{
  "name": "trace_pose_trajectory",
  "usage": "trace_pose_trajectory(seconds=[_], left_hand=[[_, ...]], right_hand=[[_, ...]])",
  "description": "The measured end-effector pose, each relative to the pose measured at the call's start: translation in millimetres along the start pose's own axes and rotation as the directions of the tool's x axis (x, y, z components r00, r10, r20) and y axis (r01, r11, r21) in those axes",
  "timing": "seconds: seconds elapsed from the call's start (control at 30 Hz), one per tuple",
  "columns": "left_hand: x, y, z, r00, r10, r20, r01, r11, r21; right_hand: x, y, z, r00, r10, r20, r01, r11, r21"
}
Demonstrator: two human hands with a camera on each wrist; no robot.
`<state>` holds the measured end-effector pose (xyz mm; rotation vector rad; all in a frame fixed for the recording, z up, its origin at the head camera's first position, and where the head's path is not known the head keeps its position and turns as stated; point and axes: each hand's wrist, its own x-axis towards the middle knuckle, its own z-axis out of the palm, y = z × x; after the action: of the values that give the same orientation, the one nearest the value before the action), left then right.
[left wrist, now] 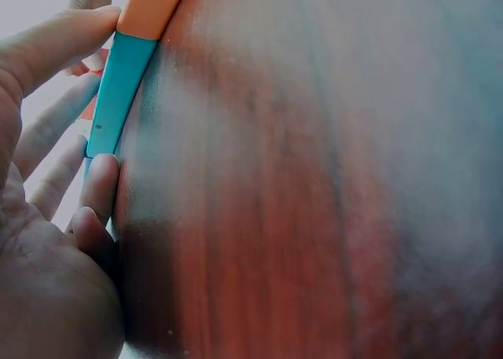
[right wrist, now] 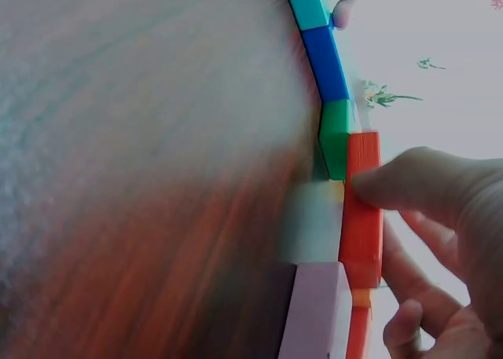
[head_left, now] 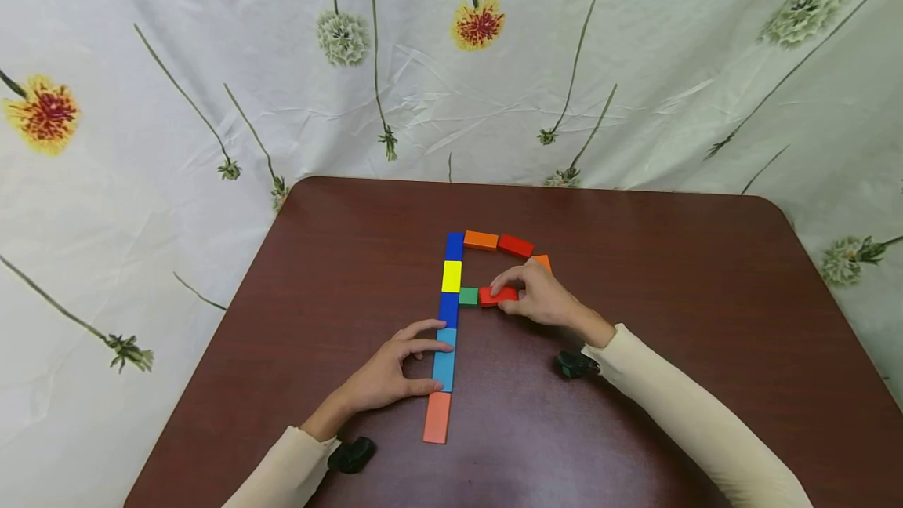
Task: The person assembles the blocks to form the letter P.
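My right hand (head_left: 539,294) pinches a red block (head_left: 498,297) between thumb and fingers, with its left end close to the small green block (head_left: 469,297). A lilac block (right wrist: 318,312) shows by the red block's other end in the right wrist view; the hand hides it from the head view. My left hand (head_left: 386,371) rests its thumb and fingertips along the light blue block (head_left: 444,361). That block lies in a straight column between a dark blue block (head_left: 448,310) and a coral block (head_left: 436,418). Above these are a yellow block (head_left: 451,277) and another dark blue block (head_left: 455,246).
From the column's top, an orange block (head_left: 481,241), a red block (head_left: 516,245) and another orange block (head_left: 542,263) curve rightward. Everything lies on a dark brown table (head_left: 296,273), with a flowered white cloth (head_left: 423,100) behind it.
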<state>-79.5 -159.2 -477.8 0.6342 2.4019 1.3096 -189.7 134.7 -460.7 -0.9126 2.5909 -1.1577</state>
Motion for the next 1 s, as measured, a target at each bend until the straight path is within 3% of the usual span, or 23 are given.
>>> trace_pose_trajectory(seconds=[0.17, 0.43, 1.0], left_hand=[[-0.2, 0.1, 0.1, 1.000, 0.003, 0.001, -0.003, 1.000, -0.007], [-0.8, -0.7, 0.3, 1.000, 0.004, 0.001, -0.004, 1.000, -0.009], [-1.7, -1.3, -0.9, 1.000, 0.006, 0.001, -0.006, 1.000, -0.002]], right_hand=[[-0.7, 0, 3, 0.998, 0.057, -0.034, -0.059, 0.997, -0.052], [-1.6, -4, 6, 0.997, 0.073, -0.039, -0.075, 0.995, -0.066], [-1.6, -5, 16, 0.997, 0.030, -0.074, -0.041, 0.988, -0.147]])
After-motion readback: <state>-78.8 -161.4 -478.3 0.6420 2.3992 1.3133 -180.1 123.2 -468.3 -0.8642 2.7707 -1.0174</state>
